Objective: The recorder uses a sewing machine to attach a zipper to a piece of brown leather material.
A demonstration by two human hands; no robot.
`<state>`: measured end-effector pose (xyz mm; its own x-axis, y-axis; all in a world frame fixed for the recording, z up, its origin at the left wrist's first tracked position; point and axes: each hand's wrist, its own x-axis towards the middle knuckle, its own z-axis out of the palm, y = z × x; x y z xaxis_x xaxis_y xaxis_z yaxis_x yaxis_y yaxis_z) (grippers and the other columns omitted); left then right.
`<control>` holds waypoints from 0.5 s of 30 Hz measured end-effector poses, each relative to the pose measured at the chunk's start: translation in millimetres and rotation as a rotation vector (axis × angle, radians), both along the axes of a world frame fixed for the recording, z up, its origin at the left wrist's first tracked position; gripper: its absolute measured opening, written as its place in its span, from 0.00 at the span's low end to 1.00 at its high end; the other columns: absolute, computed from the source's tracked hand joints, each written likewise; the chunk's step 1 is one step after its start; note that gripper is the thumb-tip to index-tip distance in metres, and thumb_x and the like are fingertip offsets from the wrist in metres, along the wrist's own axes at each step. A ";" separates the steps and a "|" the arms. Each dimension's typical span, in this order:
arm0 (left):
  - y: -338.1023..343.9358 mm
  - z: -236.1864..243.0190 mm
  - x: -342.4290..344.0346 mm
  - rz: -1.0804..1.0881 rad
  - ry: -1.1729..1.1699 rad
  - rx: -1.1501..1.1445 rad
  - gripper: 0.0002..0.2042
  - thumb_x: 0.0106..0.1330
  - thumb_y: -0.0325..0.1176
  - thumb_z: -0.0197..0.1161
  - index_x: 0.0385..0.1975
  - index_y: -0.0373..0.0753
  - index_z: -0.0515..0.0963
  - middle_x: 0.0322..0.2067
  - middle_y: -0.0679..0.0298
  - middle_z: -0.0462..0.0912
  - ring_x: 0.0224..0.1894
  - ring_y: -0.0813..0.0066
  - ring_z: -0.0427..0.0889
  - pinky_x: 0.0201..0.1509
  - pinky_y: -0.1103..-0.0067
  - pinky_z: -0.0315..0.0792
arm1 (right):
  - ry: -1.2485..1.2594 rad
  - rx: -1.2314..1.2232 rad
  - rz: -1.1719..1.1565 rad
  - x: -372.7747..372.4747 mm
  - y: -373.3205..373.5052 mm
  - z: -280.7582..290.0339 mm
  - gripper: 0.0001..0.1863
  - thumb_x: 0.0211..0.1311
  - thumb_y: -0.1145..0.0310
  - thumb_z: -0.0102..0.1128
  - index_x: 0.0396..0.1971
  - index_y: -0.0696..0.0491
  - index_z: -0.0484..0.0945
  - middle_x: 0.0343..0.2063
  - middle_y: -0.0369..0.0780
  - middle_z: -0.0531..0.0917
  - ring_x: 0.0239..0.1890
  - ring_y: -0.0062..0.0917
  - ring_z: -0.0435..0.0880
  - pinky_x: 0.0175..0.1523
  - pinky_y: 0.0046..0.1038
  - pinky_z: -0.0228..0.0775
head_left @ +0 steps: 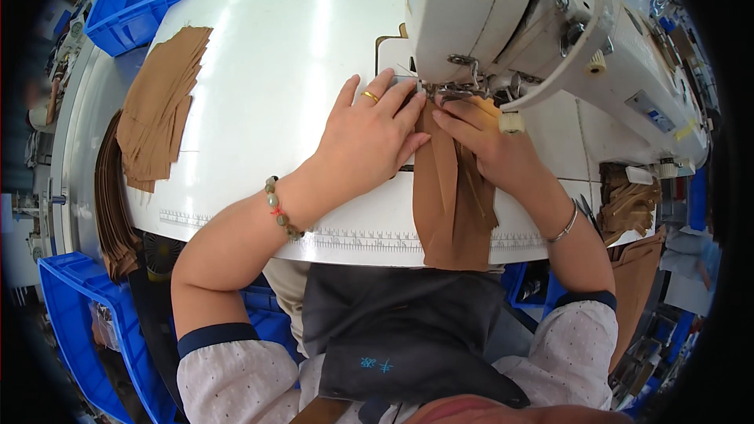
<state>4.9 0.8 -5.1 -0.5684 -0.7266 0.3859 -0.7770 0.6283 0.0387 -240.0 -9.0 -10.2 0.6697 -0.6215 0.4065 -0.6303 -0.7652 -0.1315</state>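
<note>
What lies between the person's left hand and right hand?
Brown fabric. In the head view it runs between the left hand and right hand, from beneath the sewing machine's head to the table's near edge.

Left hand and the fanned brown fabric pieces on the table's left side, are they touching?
Apart. The head view shows a broad stretch of white tabletop between the left hand and the fanned brown fabric pieces.

Brown fabric [450, 208] is laid lengthwise over the white surface [290, 102], its far end set under the sewing machine [459, 16]. Overlapping, creased layers are spread unevenly toward the near end, which is extended to the surface's front edge.
</note>
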 end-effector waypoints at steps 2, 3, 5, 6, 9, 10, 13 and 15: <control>0.9 0.2 0.3 0.003 0.023 -0.007 0.23 0.73 0.46 0.63 0.60 0.37 0.79 0.59 0.59 0.81 0.68 0.57 0.73 0.72 0.55 0.65 | 0.001 0.017 0.007 -1.9 -2.3 -2.8 0.28 0.53 0.85 0.57 0.56 0.51 0.83 0.58 0.38 0.84 0.53 0.37 0.85 0.51 0.35 0.82; 3.4 1.4 0.3 0.002 0.022 -0.010 0.23 0.73 0.46 0.63 0.60 0.37 0.79 0.59 0.59 0.81 0.68 0.57 0.73 0.72 0.55 0.65 | 0.000 0.036 0.016 -2.3 -1.6 -2.9 0.32 0.52 0.88 0.56 0.58 0.50 0.82 0.61 0.38 0.82 0.60 0.39 0.83 0.52 0.35 0.84; 9.7 3.9 -0.4 -0.020 0.000 -0.014 0.21 0.69 0.41 0.64 0.58 0.37 0.81 0.58 0.60 0.81 0.66 0.58 0.75 0.70 0.56 0.68 | 0.003 -0.010 0.028 0.7 0.3 1.3 0.26 0.54 0.83 0.58 0.55 0.51 0.83 0.59 0.39 0.83 0.56 0.38 0.84 0.52 0.36 0.82; 18.6 6.8 0.4 -0.021 -0.003 -0.017 0.21 0.69 0.41 0.64 0.58 0.37 0.81 0.58 0.60 0.81 0.66 0.58 0.75 0.70 0.56 0.68 | 0.007 -0.051 0.041 1.8 1.7 3.7 0.22 0.57 0.79 0.60 0.53 0.53 0.83 0.57 0.40 0.85 0.52 0.37 0.86 0.53 0.37 0.79; 69.6 14.5 1.6 -0.255 -0.073 0.019 0.19 0.58 0.33 0.64 0.49 0.34 0.83 0.56 0.56 0.83 0.62 0.58 0.79 0.65 0.59 0.74 | 0.061 -0.005 0.165 -2.2 10.5 6.5 0.20 0.58 0.75 0.60 0.52 0.53 0.83 0.58 0.40 0.83 0.56 0.37 0.84 0.60 0.40 0.76; 90.7 16.8 1.3 -0.300 -0.040 -0.004 0.19 0.55 0.32 0.63 0.46 0.33 0.84 0.55 0.54 0.84 0.61 0.58 0.81 0.64 0.61 0.75 | 0.055 -0.003 0.152 -2.6 16.6 12.3 0.20 0.58 0.75 0.60 0.52 0.53 0.83 0.58 0.40 0.83 0.56 0.37 0.84 0.60 0.40 0.76; 137.3 21.2 -1.8 -0.329 -0.097 -0.026 0.15 0.59 0.30 0.63 0.44 0.32 0.86 0.53 0.52 0.87 0.56 0.58 0.85 0.63 0.65 0.76 | 0.097 -0.007 0.332 -3.6 41.5 26.6 0.18 0.61 0.71 0.59 0.52 0.54 0.82 0.57 0.42 0.83 0.59 0.37 0.82 0.67 0.42 0.71; 147.9 19.8 -1.7 -0.313 -0.112 -0.036 0.15 0.59 0.30 0.63 0.44 0.32 0.86 0.52 0.52 0.87 0.55 0.59 0.85 0.63 0.66 0.76 | 0.142 0.039 0.389 -6.6 61.6 30.9 0.18 0.61 0.67 0.59 0.50 0.53 0.83 0.55 0.44 0.83 0.59 0.38 0.82 0.69 0.44 0.69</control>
